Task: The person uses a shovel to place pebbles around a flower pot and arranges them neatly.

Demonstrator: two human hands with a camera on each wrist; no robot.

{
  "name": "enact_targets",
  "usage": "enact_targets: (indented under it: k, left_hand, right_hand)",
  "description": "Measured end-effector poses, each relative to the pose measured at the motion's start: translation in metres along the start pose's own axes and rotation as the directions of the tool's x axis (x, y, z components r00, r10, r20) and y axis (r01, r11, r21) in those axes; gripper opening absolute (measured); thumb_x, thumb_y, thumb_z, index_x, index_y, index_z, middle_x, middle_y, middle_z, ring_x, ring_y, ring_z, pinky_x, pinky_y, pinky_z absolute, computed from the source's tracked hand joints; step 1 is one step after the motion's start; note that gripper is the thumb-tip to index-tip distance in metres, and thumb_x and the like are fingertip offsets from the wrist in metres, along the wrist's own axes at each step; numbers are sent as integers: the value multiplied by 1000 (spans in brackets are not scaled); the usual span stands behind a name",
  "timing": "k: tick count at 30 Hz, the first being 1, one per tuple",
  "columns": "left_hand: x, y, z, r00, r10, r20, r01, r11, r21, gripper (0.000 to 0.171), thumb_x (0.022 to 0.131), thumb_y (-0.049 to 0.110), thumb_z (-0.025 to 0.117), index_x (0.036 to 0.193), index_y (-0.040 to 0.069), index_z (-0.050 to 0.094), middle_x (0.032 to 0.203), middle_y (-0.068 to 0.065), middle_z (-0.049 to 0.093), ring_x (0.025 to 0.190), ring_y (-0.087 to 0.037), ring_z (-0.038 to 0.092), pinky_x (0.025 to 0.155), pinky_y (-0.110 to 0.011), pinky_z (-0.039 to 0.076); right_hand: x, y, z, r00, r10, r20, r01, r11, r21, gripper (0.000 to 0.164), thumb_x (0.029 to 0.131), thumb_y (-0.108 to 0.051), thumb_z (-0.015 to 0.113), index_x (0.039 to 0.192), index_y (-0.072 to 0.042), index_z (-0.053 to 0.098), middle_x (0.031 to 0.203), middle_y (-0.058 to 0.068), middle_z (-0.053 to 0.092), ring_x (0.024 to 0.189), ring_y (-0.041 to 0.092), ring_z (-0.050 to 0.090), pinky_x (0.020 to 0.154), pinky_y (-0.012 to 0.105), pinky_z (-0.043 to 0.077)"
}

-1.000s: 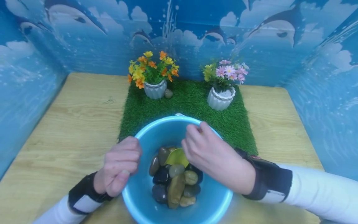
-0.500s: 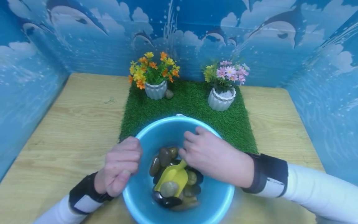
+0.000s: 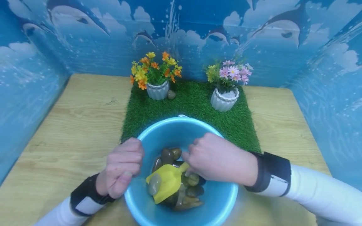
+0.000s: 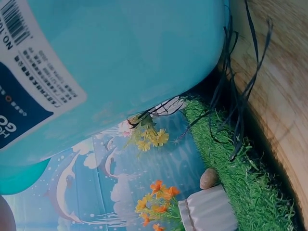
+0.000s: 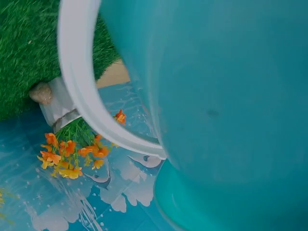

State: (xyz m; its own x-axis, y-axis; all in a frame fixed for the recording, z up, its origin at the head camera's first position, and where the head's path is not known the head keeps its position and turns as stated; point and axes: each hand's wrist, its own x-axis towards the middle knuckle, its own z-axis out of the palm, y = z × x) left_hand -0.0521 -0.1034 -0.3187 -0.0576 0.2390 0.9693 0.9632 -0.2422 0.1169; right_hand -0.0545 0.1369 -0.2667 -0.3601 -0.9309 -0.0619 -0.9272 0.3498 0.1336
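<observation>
In the head view a light blue bucket (image 3: 232, 204) stands at the front, with several smooth dark and brown stones (image 3: 195, 191) at its bottom. My left hand (image 3: 123, 168) grips the bucket's left rim. Inside the bucket, my right hand (image 3: 222, 160) holds a yellow toy shovel (image 3: 171, 183) by its handle, most of which the fingers hide. The blade lies over the stones and points left, with one grey pebble (image 3: 154, 184) near its front edge. Both wrist views show mainly the bucket's outer wall (image 4: 134, 57), with its white handle (image 5: 77, 82) on the right.
Behind the bucket, a green turf mat (image 3: 186, 103) bears a white pot of orange and yellow flowers (image 3: 156, 90), a small stone (image 3: 171, 94) beside it, and a white pot of pink flowers (image 3: 224, 100). Blue dolphin-print walls (image 3: 192, 18) enclose the wooden table (image 3: 85, 116).
The shovel has come down from a tilted pose, picked up the grey pebble and swung left with it. My right hand has sunk lower into the bucket. The left hand stays on the rim.
</observation>
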Motion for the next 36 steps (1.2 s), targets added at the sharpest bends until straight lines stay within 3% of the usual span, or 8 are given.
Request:
enact_targets:
  k: [7,17,28,36]
  left_hand:
    - [-2,-1,0,1000,2,-1,-2,1000,1,47,96,11,34,49,17,35,52,5,34,51,-10,33,59,-24,28]
    - [-2,-1,-1,1000,-17,10,17,1000,11,46,96,12,35,50,17,35,53,4,35,51,-11,34,60,-26,29]
    - [-1,0,0,1000,-19,19,18,1000,22,47,97,13,35,50,17,35,52,5,34,52,-11,34,60,-25,28]
    - [-4,0,1,999,-30,12,30,999,18,48,98,13,35,50,17,34,53,5,33,52,-11,33,60,-25,29]
  right_hand:
    - [-2,1,1,997,-12,-82,14,1000,25,38,87,-49,72,72,-18,58,60,-9,40,53,8,37,48,23,31]
    - [-13,14,-8,986,-4,-167,30,988,153,33,85,-43,75,72,-19,55,62,-11,38,55,6,37,47,20,29]
    - [-31,27,-18,943,3,-332,96,955,282,33,93,-46,65,73,-23,52,65,-14,37,58,3,35,50,19,29]
    - [-43,41,-22,923,78,-376,54,943,328,38,97,-56,54,85,-22,66,71,-15,51,61,-1,43,52,18,37]
